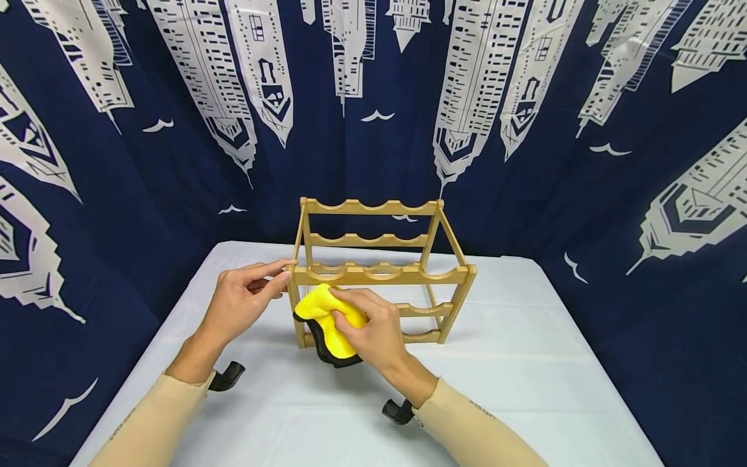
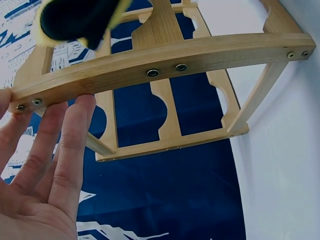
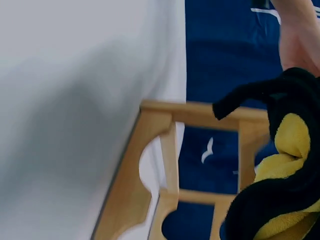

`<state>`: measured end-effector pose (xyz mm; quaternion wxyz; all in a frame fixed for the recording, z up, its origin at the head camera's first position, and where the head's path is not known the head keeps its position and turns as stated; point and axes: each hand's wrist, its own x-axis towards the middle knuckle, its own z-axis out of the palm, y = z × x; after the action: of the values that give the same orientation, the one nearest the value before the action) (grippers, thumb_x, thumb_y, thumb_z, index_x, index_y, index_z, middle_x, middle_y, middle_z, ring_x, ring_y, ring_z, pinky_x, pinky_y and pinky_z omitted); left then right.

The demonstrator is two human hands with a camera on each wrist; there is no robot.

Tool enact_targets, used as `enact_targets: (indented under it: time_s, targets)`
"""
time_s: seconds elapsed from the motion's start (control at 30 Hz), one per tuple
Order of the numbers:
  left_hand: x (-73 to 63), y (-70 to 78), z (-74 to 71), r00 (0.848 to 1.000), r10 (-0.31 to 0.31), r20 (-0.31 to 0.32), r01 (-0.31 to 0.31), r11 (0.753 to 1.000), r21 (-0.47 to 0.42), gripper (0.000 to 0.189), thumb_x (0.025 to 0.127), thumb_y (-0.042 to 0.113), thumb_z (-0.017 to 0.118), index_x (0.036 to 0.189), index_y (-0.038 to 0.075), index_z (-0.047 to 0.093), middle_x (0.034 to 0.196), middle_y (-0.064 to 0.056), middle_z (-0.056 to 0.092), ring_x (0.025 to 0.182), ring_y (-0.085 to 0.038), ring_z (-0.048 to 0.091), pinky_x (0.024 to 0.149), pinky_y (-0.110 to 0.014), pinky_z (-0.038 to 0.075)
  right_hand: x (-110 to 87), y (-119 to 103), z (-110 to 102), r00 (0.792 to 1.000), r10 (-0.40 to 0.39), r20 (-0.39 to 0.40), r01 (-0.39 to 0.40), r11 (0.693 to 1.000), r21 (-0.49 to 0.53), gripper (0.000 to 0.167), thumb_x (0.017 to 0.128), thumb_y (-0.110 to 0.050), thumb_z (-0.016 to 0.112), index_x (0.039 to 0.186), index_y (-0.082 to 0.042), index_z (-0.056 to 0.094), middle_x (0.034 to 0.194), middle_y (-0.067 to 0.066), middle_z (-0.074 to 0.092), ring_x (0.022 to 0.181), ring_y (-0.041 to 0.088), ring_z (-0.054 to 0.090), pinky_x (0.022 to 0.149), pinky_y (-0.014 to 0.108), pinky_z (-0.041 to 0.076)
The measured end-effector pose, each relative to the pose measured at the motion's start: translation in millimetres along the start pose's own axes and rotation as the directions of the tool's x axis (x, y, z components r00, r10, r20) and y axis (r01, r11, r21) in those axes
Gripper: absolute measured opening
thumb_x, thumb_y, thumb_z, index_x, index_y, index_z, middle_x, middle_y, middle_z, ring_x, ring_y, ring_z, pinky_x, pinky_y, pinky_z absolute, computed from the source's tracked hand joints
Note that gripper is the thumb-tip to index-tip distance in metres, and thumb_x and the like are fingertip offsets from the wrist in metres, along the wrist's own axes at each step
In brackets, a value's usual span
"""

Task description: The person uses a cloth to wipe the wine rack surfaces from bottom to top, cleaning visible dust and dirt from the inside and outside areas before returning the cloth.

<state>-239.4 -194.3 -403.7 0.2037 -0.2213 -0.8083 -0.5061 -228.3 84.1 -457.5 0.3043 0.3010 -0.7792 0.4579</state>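
Left hand (image 1: 242,299): straight fingers touched rack (image 1: 382,277) at near left corner
Right hand (image 1: 376,327): pinched yellow cloth (image 1: 328,314)
Long axis: rack stretched sideways, just beyond yellow cloth

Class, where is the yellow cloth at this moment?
In the head view, the yellow cloth is held in the right hand, just left of the picture's centre, in front of the left end of the wooden rack.
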Motion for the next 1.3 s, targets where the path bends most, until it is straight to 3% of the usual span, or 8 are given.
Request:
enact_targets:
  time_s: [0.27, 0.37, 0.6, 0.73, 0.83, 0.93, 1.1, 1.3]
  targets:
    - [-0.6, 1.6, -1.5, 0.999, -0.035, 0.027, 0.035, 0.999, -0.001, 0.033, 0.112, 0.009, 0.080, 0.144, 0.008, 0.082, 0.129, -0.018, 0.088, 0.095, 0.005, 0.082, 0.083, -0.016, 0.070, 8.7, -11, 30, 0.990, 0.139, -0.025, -0.139, 0.990, 0.021, 0.028, 0.097, -0.010, 0.093, 0.125, -0.005, 0.090, 0.114, 0.012, 0.090, 0.095, 0.026, 0.087, 0.084, 0.030, 0.074]
    - [0.1, 2.7, -1.9, 0.999, -0.038, 0.032, 0.038, 0.999, 0.015, 0.034, 0.111, 0.010, 0.080, 0.145, 0.007, 0.082, 0.134, -0.017, 0.087, 0.099, 0.007, 0.081, 0.085, -0.013, 0.068, 12.4, -14, 35, 0.991, 0.134, -0.002, -0.134, 0.991, 0.026, 0.028, 0.099, -0.009, 0.091, 0.126, -0.002, 0.089, 0.116, 0.014, 0.090, 0.098, 0.028, 0.088, 0.087, 0.029, 0.074]
    - [3.3, 5.6, -2.6, 0.997, -0.055, 0.058, 0.053, 0.998, 0.040, 0.034, 0.113, 0.015, 0.080, 0.147, 0.010, 0.081, 0.138, -0.015, 0.085, 0.103, 0.003, 0.082, 0.088, -0.011, 0.066, 17.0, -15, 36, 0.991, -0.079, 0.107, 0.095, 0.985, -0.147, 0.034, 0.100, -0.003, 0.089, 0.133, 0.001, 0.086, 0.123, 0.014, 0.089, 0.108, 0.029, 0.088, 0.097, 0.036, 0.074]
    - [2.8, 5.6, -4.0, 0.996, -0.067, 0.062, 0.067, 0.998, 0.016, 0.035, 0.113, 0.014, 0.079, 0.148, 0.008, 0.080, 0.137, -0.016, 0.085, 0.099, 0.003, 0.084, 0.087, -0.013, 0.068, 17.1, -16, 32, 0.951, -0.172, 0.257, 0.253, 0.910, -0.328, 0.038, 0.099, -0.005, 0.091, 0.137, -0.005, 0.085, 0.133, 0.009, 0.088, 0.101, 0.024, 0.085, 0.091, 0.031, 0.073]
    - [2.2, 3.8, -3.7, 0.995, -0.070, 0.066, 0.069, 0.998, 0.008, 0.035, 0.114, 0.015, 0.078, 0.148, 0.008, 0.079, 0.139, -0.016, 0.085, 0.100, 0.001, 0.085, 0.087, -0.014, 0.068, 15.9, -17, 29, 0.926, -0.176, 0.334, 0.305, 0.870, -0.387, 0.041, 0.100, -0.007, 0.091, 0.140, -0.007, 0.084, 0.138, 0.007, 0.087, 0.096, 0.022, 0.082, 0.084, 0.029, 0.072]
    - [1.9, 2.6, -3.2, 0.995, -0.070, 0.073, 0.070, 0.998, -0.002, 0.035, 0.114, 0.016, 0.078, 0.148, 0.010, 0.080, 0.139, -0.014, 0.085, 0.101, -0.004, 0.087, 0.088, -0.015, 0.069, 14.1, -17, 27, 0.930, -0.146, 0.337, 0.275, 0.886, -0.373, 0.041, 0.100, -0.006, 0.091, 0.140, -0.007, 0.084, 0.136, 0.007, 0.087, 0.102, 0.024, 0.084, 0.088, 0.031, 0.073]
    - [0.6, 2.6, -3.9, 0.995, -0.071, 0.074, 0.073, 0.997, -0.020, 0.034, 0.114, 0.016, 0.078, 0.148, 0.011, 0.080, 0.140, -0.013, 0.085, 0.102, -0.005, 0.087, 0.089, -0.017, 0.069, 7.1, -11, 23, 0.957, -0.129, 0.259, 0.199, 0.943, -0.268, 0.040, 0.098, -0.005, 0.092, 0.138, -0.005, 0.084, 0.131, 0.011, 0.088, 0.117, 0.026, 0.086, 0.101, 0.035, 0.073]
    - [-0.1, 0.2, -3.5, 0.996, -0.067, 0.064, 0.069, 0.997, -0.022, 0.035, 0.114, 0.016, 0.079, 0.148, 0.011, 0.080, 0.139, -0.012, 0.086, 0.100, 0.001, 0.086, 0.089, -0.016, 0.069, -5.6, 1, 16, 0.968, -0.175, 0.180, 0.195, 0.976, -0.101, 0.038, 0.095, -0.002, 0.093, 0.132, -0.006, 0.085, 0.124, 0.010, 0.085, 0.110, 0.024, 0.087, 0.097, 0.026, 0.072]
